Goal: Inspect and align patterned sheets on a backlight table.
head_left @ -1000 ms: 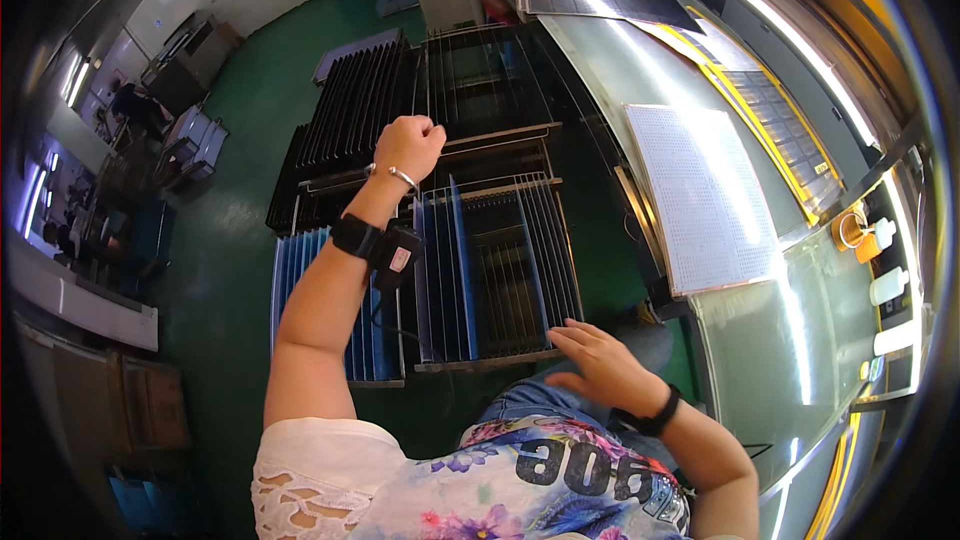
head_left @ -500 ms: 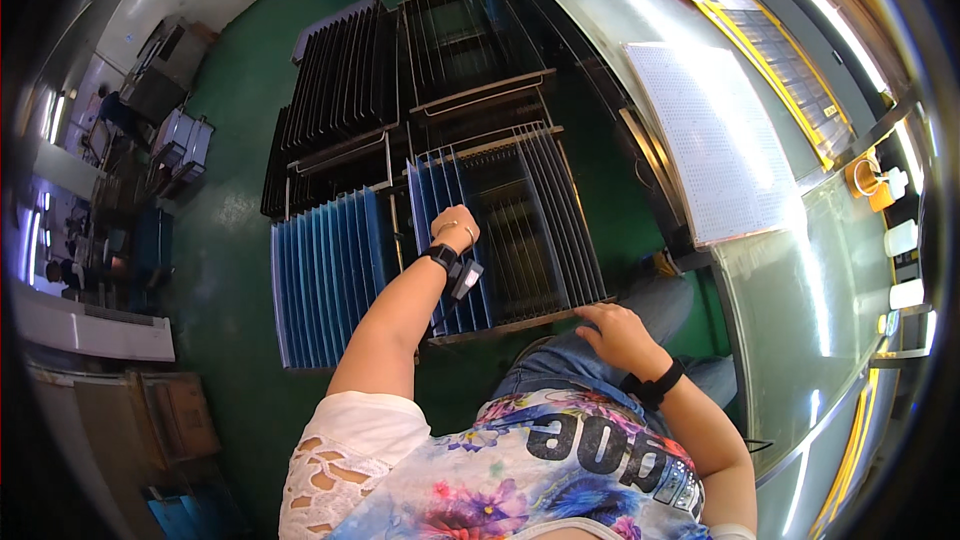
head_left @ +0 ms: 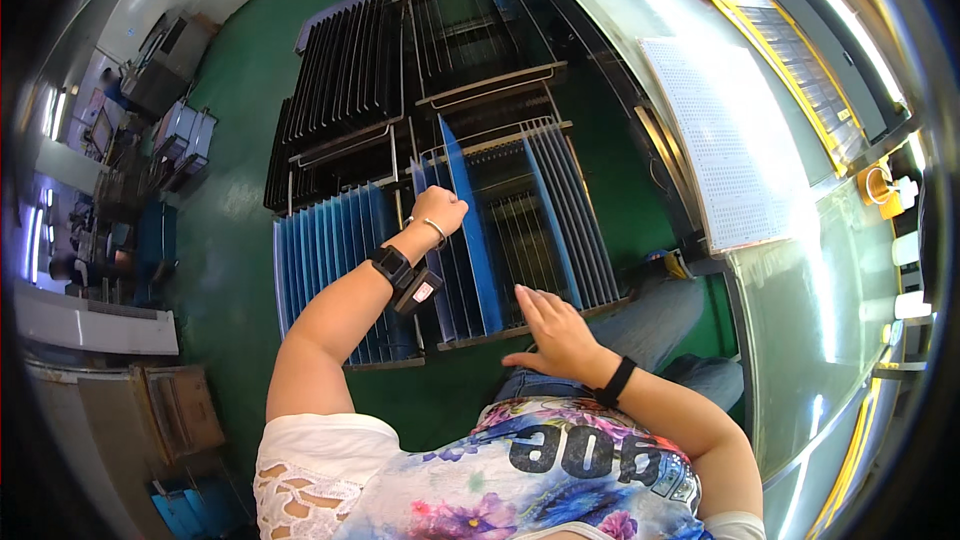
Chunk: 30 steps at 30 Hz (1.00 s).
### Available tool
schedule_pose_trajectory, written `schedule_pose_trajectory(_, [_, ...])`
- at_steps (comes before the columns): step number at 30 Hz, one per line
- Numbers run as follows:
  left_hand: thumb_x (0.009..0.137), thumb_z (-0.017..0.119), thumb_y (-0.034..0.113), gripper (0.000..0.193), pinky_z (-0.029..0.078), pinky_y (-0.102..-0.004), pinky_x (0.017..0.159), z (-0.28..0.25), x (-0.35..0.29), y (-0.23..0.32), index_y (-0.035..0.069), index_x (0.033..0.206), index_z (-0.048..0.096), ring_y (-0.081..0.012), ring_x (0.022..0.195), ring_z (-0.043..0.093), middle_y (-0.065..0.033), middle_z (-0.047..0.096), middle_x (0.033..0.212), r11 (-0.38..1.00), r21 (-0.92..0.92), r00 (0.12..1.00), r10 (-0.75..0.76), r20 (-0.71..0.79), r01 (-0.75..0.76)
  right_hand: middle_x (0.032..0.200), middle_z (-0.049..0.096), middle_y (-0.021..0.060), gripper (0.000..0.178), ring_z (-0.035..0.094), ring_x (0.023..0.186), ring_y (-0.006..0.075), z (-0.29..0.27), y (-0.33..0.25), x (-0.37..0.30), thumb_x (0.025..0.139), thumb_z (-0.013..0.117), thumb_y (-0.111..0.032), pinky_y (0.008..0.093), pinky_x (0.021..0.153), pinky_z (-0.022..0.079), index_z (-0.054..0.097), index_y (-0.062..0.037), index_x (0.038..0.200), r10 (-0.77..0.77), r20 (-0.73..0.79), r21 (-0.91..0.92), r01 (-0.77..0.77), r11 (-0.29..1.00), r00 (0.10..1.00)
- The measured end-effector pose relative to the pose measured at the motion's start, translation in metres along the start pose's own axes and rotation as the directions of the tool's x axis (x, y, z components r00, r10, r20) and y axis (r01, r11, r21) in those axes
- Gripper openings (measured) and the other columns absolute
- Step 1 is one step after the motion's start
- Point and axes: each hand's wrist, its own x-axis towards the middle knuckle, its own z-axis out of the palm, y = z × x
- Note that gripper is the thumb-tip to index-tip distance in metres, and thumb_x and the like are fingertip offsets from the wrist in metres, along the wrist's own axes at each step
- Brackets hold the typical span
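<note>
My left hand (head_left: 440, 210) is closed on the upper edge of a thin blue panel (head_left: 472, 240), which stands higher than the panels beside it. That panel is upright in a slotted rack (head_left: 540, 323) with several other sheets. To its left, a few bluish panels (head_left: 428, 178) share the same rack; to its right lies a gap showing thin rods, then a group of dark grey-blue panels (head_left: 577, 210). My right hand (head_left: 558, 335) is held flat with fingers stretched, near the front bar of the rack, holding nothing.
Another rack of blue panels (head_left: 325, 265) stands at the left. Farther off are racks of dark panels (head_left: 340, 70) and a mostly bare wire rack (head_left: 470, 30). Along the right runs a glossy workbench (head_left: 790, 310) with a white perforated board (head_left: 715, 140) and small bottles.
A blue panel now rises above its neighbours, with my left hand at its edge. My right hand has moved left from the rack's front right, its fingers straightened.
</note>
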Motion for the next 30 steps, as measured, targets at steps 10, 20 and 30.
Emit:
schedule_pose_trajectory(10, [0.067,0.056,0.022,0.024,0.049,-0.0380,0.060,0.018,-0.001,0.002,0.001,0.062,0.064,-0.0324,0.058,0.061,-0.0207,0.059,0.060,0.999,-0.016,0.998,-0.035,0.044,0.036,0.062,0.061,0.0164,0.038,0.063,0.057,0.0307,0.091,0.011,0.024,0.077,0.062,-0.030,0.0380,0.050,0.051,0.045,0.0018,0.090,0.166,0.206,-0.083,-0.152,0.985,0.964])
schedule_pose_trajectory(20, [0.068,0.055,0.021,0.024,0.046,-0.0375,0.053,0.029,-0.009,-0.002,0.000,0.058,0.062,-0.0322,0.053,0.058,-0.0206,0.057,0.057,0.993,-0.116,0.999,-0.009,0.042,0.014,0.060,0.060,0.0207,0.026,0.062,0.058,0.0358,0.099,0.013,0.011,0.075,0.060,-0.013,0.0417,0.053,0.052,0.045,0.0045,0.087,0.201,0.194,0.033,-0.211,0.977,0.960])
schedule_pose_trajectory(30, [0.082,0.056,0.036,0.039,0.048,-0.0366,0.056,0.033,-0.016,-0.002,0.003,0.063,0.064,-0.0250,0.056,0.061,-0.0129,0.061,0.058,0.997,0.073,0.946,0.005,0.324,-0.031,0.083,0.062,0.0279,0.055,0.061,0.083,0.0405,0.020,0.027,0.042,0.078,0.058,-0.026,0.0453,0.076,0.048,0.045,0.0105,0.117,0.094,0.622,0.202,-0.275,0.940,0.778])
